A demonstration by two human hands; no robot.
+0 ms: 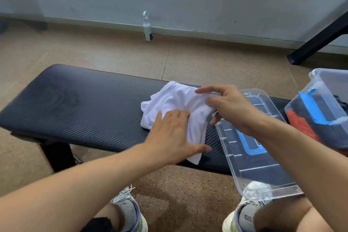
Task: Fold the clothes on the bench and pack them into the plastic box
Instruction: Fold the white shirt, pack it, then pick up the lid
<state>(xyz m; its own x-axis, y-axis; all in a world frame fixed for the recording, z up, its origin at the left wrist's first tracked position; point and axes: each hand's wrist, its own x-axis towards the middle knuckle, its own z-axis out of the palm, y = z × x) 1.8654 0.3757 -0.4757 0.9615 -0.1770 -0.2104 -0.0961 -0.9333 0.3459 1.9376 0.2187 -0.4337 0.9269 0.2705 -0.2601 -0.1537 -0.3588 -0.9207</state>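
Two hands work a white garment (175,103) on the worktop (84,107): left hand (173,135) presses flat, right hand (226,107) pinches its 3 o'clock edge.

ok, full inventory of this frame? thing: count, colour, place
garment: 1, white, on bench, right of middle
bench: 1, black, across the middle
lid: 1, clear with blue handle, on bench, right of garment
box: 1, clear with blue latch, far right, dark and orange clothes inside
bottle: 1, white, floor by wall
shoes: 2, grey, bottom
left hand: flat on garment
right hand: pinching garment edge
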